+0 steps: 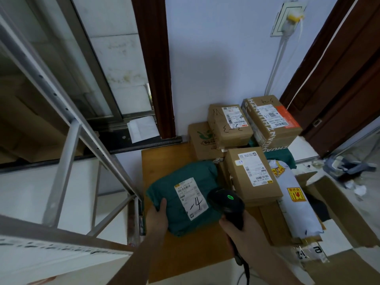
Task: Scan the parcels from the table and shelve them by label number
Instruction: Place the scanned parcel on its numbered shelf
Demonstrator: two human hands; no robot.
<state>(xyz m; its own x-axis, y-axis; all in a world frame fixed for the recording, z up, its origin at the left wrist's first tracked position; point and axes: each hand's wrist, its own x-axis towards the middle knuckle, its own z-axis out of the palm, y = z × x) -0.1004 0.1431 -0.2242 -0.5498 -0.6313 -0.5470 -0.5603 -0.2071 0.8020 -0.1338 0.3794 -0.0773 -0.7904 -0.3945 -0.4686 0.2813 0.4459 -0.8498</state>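
A soft green parcel (174,188) with a white label marked "-4" lies over the near left part of the wooden table (162,161). My left hand (157,220) grips its near left edge. My right hand (238,231) holds a black barcode scanner (226,204), green light lit, its head over the parcel's right edge beside the label. Behind it lie brown boxes: one with a label (251,174), one marked "3-2" (229,125), and one with an orange label (271,121). A long white padded parcel (294,200) with yellow stickers lies on the right.
A metal shelf frame (67,128) stands close on the left, with a sliding window behind it. A plain carton with a green logo (200,140) sits at the back. An open cardboard box (337,204) stands at the right. Litter lies on the floor far right.
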